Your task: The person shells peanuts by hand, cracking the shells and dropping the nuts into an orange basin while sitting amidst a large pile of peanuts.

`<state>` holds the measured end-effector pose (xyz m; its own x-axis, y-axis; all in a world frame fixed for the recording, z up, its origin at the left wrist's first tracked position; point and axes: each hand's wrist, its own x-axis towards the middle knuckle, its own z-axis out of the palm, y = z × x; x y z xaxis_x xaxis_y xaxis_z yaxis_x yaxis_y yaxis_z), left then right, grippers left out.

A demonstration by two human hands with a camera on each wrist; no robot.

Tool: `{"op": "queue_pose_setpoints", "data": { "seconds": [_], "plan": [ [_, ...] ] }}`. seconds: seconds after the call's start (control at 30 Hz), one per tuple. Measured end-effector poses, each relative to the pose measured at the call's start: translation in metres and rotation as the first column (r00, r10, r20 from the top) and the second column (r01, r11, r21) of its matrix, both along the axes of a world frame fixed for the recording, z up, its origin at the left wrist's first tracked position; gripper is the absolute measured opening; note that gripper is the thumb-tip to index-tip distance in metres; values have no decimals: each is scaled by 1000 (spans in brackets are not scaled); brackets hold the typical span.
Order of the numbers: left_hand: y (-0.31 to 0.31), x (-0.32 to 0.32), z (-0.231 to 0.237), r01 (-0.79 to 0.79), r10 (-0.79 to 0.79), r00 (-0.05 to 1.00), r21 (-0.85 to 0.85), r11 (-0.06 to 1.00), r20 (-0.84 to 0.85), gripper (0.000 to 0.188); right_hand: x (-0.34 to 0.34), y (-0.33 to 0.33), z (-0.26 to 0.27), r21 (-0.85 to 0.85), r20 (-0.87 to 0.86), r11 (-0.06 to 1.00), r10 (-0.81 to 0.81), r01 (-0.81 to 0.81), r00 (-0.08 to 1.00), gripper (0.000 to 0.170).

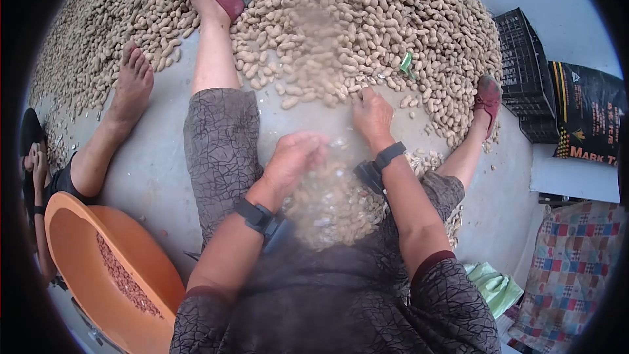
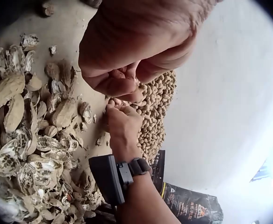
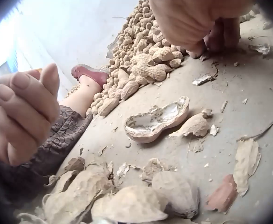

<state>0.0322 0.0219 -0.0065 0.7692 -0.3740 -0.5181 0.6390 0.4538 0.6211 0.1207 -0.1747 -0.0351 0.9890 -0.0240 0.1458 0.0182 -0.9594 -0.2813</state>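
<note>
My left hand (image 1: 293, 160) hovers over a heap of split peanut shells (image 1: 337, 213) between my legs. Its fingers curl in toward the palm, and the inside of the hand is hidden. Farther forward, my right hand (image 1: 373, 117) reaches down to the floor at the near edge of a large pile of unshelled peanuts (image 1: 367, 13). In the right wrist view its bent fingers (image 3: 216, 39) come down at the floor beside the peanuts; I cannot tell whether they pinch one. An opened half shell (image 3: 157, 122) lies on the floor close by.
An orange basin (image 1: 65, 223) with reddish peanut kernels (image 1: 124, 275) stands at left, near another person's bare foot (image 1: 131, 88). Black crates (image 1: 521, 59) and a printed black sack (image 1: 590, 111) sit at right. A green scrap (image 1: 406, 63) lies on the pile.
</note>
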Motion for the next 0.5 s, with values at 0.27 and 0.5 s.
{"op": "queue_pose_setpoints", "data": {
  "seconds": [0.27, 0.5],
  "plan": [
    [-3, -3, -1, -31, 31, 999, 32, 999, -16, 20, -32, -6, 7, 217, 90, 972, 68, -86, 994, 14],
    [-1, -8, 6, -44, 48, 998, 110, 993, -33, 21, -13, -7, 8, 49, 17, 991, 128, -128, 992, 20]
  ]
}}
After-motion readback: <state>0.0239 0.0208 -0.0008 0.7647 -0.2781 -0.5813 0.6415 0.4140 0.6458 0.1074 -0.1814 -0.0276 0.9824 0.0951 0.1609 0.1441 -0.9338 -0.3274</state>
